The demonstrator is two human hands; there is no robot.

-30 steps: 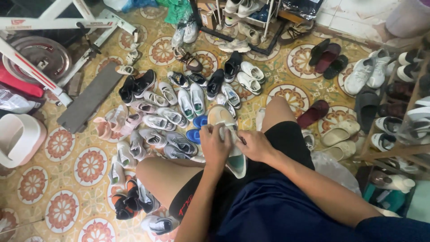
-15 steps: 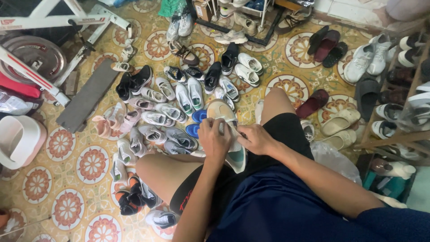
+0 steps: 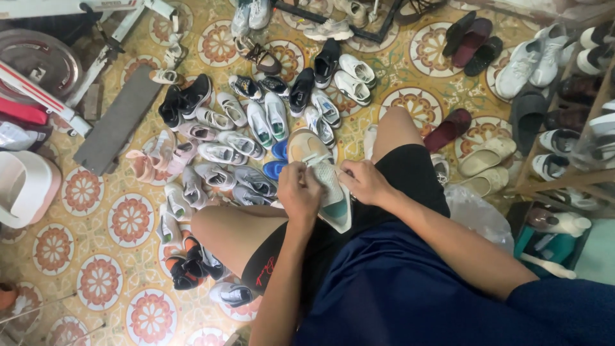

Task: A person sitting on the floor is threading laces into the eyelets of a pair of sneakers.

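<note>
I am seeing a sneaker of matt mesh cloth with a smooth rubber-like sole. The floor tiles are looking glazed, slightly glossy. The shorts are appearing as matt black cloth; the slides are looking smooth, foam-like.

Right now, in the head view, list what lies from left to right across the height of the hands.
White plastic stool → pink sandals → grey sneakers → left hand → white sneaker → right hand → beige slides → wooden shoe rack.
</note>
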